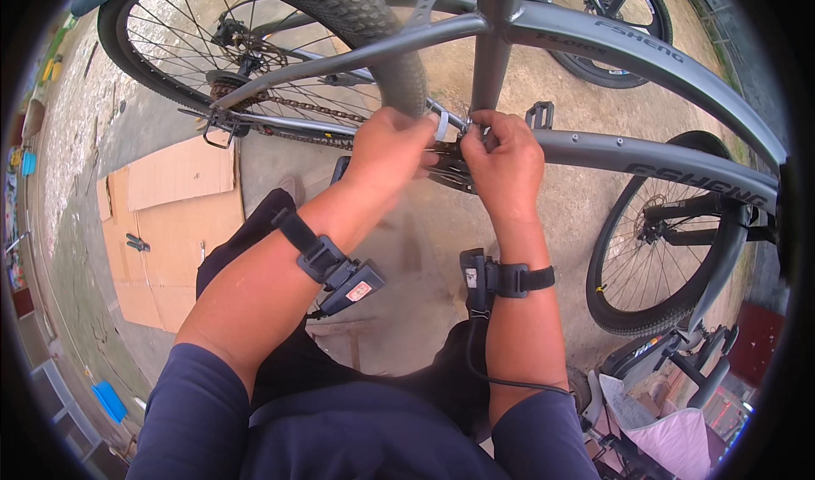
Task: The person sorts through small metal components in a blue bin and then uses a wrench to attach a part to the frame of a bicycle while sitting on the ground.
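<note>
Left hand, right hand: fingers bent, tips close together at foot of grey bicycle's seat tube; exact grip cannot be told. Bicycle beyond cardboard's far right corner; small dark tool near its left edge.

We observe the scene from the left one of two head-worn fisheye cameras, positioned above the wearer's torso. The view faces steeply downward and slightly forward, so we see both forearms extend from the lower part upward. At close range, just above centre, we find the left hand and right hand, beside the bicycle frame. We see the ground farther off, and straight edges bend toward the dark circular rim.
</note>
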A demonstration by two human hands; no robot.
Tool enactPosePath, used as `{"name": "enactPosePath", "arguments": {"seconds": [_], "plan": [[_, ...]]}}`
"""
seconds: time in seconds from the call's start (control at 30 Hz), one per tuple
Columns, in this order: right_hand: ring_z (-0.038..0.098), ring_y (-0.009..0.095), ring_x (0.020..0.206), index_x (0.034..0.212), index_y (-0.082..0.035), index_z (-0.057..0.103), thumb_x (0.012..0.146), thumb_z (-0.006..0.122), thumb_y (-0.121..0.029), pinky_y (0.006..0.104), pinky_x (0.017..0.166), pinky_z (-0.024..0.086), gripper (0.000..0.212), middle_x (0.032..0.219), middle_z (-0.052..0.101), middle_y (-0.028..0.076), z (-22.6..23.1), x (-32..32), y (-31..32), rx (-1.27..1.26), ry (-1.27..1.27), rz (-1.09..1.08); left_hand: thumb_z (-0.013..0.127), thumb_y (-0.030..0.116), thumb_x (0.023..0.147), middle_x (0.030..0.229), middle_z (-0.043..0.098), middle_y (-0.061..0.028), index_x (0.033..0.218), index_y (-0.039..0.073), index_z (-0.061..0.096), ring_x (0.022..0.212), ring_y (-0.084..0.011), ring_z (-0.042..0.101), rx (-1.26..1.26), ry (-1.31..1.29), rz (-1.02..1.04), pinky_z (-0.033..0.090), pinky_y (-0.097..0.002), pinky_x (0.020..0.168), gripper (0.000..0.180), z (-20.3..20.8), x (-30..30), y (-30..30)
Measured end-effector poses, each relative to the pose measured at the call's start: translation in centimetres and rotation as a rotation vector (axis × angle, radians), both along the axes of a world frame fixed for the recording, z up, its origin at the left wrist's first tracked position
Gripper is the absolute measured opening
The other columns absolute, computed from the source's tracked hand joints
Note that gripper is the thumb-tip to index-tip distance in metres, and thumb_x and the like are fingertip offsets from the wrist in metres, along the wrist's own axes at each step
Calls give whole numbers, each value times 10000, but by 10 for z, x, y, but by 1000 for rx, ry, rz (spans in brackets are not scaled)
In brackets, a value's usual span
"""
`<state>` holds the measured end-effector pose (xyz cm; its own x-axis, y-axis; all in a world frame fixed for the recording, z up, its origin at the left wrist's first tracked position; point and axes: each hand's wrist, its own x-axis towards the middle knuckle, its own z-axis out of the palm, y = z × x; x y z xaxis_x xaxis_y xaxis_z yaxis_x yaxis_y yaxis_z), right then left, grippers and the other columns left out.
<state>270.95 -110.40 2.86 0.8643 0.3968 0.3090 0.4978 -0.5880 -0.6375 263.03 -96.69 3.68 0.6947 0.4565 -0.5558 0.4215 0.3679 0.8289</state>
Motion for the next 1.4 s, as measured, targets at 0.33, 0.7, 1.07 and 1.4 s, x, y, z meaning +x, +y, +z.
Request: {"name": "enactPosePath", "arguments": {"seconds": [0.33,0.7,1.07,1.4], "plan": [[679,312,792,935,-111,738,794,701,-146,404,694,541,149,878,680,99,2,-2,1,7,39,-19,645,193,970,1101,683,-102,1300,-22,587,992,-151,644,256,-288,-162,551,-303,812,398,-13,19,2],[681,332,803,942,-116,733,821,687,-164,423,706,550,138,903,688,105,3,-4,1,6,89,-61,579,111,996,1026,703,-76,1118,-20,670,948,-135,648,367,-289,-244,521,-284,837,201,-21,35,6],[678,340,816,918,-119,725,823,683,-169,433,708,549,116,908,687,103,3,-4,0,30,86,-57,581,124,998,1023,707,-109,1116,-41,645,931,-147,657,410,-341,-202,511,-290,827,213,-27,41,2],[681,336,819,930,-122,735,824,684,-175,426,710,551,129,918,693,103,3,-4,1,23,85,-49,594,149,996,983,688,-75,1106,-11,639,881,-113,631,399,-286,-227,497,-265,755,200,-25,38,4]]}}
